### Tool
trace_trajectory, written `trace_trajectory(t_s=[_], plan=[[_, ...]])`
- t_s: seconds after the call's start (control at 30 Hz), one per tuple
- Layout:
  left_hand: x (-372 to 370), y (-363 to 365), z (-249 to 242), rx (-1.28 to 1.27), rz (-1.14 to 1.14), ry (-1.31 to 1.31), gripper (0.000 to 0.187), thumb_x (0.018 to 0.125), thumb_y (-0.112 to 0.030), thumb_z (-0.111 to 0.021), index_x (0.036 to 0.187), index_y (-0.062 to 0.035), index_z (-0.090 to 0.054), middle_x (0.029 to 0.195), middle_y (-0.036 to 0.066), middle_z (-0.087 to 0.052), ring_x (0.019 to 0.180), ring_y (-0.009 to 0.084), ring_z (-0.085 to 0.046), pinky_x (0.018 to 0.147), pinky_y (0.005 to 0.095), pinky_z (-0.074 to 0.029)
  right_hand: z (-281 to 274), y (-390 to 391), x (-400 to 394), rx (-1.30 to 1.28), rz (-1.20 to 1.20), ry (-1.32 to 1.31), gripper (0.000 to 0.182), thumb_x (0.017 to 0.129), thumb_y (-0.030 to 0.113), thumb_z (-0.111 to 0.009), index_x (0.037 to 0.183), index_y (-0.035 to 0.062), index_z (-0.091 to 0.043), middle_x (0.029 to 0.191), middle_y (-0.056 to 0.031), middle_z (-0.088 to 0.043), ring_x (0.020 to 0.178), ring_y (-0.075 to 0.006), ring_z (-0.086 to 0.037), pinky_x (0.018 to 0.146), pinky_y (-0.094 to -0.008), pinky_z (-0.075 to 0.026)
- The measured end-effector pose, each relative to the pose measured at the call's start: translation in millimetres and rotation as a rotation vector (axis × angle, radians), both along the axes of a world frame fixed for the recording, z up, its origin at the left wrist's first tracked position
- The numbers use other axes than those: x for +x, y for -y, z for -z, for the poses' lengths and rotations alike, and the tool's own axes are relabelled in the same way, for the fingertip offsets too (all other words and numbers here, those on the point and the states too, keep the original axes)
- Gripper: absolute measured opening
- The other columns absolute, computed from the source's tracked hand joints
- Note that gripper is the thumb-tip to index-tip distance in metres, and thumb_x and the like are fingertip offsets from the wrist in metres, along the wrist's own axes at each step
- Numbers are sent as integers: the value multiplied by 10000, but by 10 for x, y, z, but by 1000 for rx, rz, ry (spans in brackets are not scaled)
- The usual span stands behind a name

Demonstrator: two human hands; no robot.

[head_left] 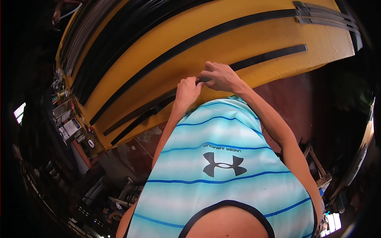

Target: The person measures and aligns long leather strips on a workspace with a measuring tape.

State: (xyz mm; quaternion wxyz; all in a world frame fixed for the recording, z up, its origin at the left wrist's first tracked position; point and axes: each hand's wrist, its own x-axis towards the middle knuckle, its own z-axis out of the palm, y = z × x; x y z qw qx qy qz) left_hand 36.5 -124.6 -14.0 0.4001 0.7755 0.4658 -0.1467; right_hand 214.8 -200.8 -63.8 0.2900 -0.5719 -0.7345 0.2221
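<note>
A long, narrow black strap (270, 56) runs along the near side of a yellow tabletop (262, 37), passing through both my hands close to the front edge. My left hand (187, 92) is closed with its fingertips pinched on the strap. Right beside it, my right hand (221, 76) also pinches the strap, with the fingers bent over it. A short dark piece shows between the two hands. Another dark strip (139, 113) lies just behind the strap's left part. Farther back, a longer black strap (190, 43) curves across the table.
Many black strips (123, 37) lie side by side at the back left. Grey straps (325, 19) rest at the far right corner. Boxes and cans (70, 129) crowd the left end of the table. A reddish floor (291, 103) shows below the front edge.
</note>
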Motion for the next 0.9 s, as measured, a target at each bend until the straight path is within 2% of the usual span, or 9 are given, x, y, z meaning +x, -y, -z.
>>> trace_trajectory(t_s=[0.07,0.2,0.27,0.43,0.63,0.73,0.83,0.9], plan=[[-13,60,70,226,37,-47,358,938,-344,-721,977,11,-725,845,209,-735,779,383,-711,737,434,-550,-8,-11,-6,20,-1,-8,386,739,173,-810,1104,122,-697,1057,-111,-606,959,-277,-652,808,-395,-546],[-48,33,16,320,-63,-107,402,910,-403,-746,960,-6,-718,885,237,-730,829,412,-710,754,457,-542,-27,-5,42,-57,-4,29,381,757,186,-808,1116,127,-695,1052,-109,-605,966,-279,-648,816,-394,-544],[-73,-90,-197,147,-23,-142,435,893,-440,-750,958,-11,-713,900,228,-733,860,408,-709,785,461,-540,-19,8,74,-61,1,33,378,762,189,-806,1118,129,-693,1050,-107,-604,966,-280,-646,820,-396,-543],[-361,-343,-165,-56,127,-149,507,854,-459,-743,1111,-21,-743,977,211,-750,944,362,-718,839,434,-538,-62,55,182,-64,44,104,398,776,204,-809,1157,166,-700,1072,-90,-605,1033,-269,-623,912,-395,-505],[-283,-388,-273,18,262,-208,494,843,-459,-749,1113,-45,-747,1004,201,-755,983,361,-717,893,443,-550,-55,37,183,-59,62,126,415,786,202,-808,1189,190,-706,1107,-81,-601,1051,-267,-611,950,-394,-475],[-201,-465,-364,-63,290,-293,495,841,-450,-758,1136,-53,-741,1048,199,-752,1016,363,-709,903,443,-546,-54,47,157,-71,82,132,411,790,199,-810,1187,195,-706,1106,-77,-599,1057,-264,-607,951,-391,-470],[-284,-564,-307,-89,268,-216,449,823,-429,-759,1081,-61,-755,983,199,-756,973,368,-718,878,468,-553,-91,45,155,-90,107,150,406,792,204,-813,1184,200,-705,1103,-73,-598,1057,-262,-602,952,-391,-465],[-357,-609,-268,-106,286,-164,453,825,-426,-759,1090,-58,-751,996,202,-755,984,364,-718,885,465,-553,-117,30,157,-84,135,164,403,797,219,-816,1184,208,-705,1104,-63,-598,1067,-254,-591,974,-388,-458]])
